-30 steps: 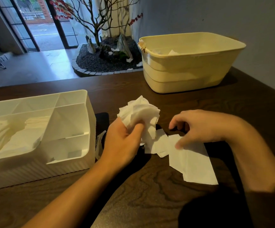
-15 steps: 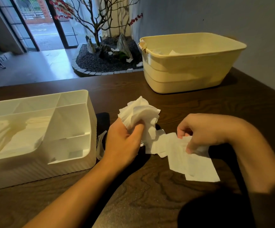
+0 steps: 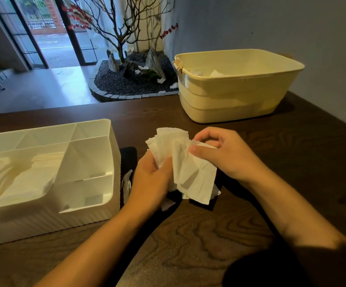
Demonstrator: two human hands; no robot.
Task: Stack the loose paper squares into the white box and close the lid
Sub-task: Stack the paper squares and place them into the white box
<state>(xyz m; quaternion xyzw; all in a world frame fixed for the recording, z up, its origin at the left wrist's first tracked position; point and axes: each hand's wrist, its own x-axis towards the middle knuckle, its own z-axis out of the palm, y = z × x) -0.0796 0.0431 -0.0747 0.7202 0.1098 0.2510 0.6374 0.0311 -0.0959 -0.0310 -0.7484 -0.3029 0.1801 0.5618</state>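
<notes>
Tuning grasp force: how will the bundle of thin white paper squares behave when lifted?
Likely floppy: the bundle of thin white paper squares droops and creases below the left hand and right hand. Probably light. The sheets fan unevenly at the top, so they may slip apart.

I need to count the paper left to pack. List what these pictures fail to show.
- Head view: sheet count in the paper bunch; the left hand and right hand cover it.
- Yellow tub contents: its front wall hides all but some white tips.
- White box: left end cut off; no lid seen.
</notes>
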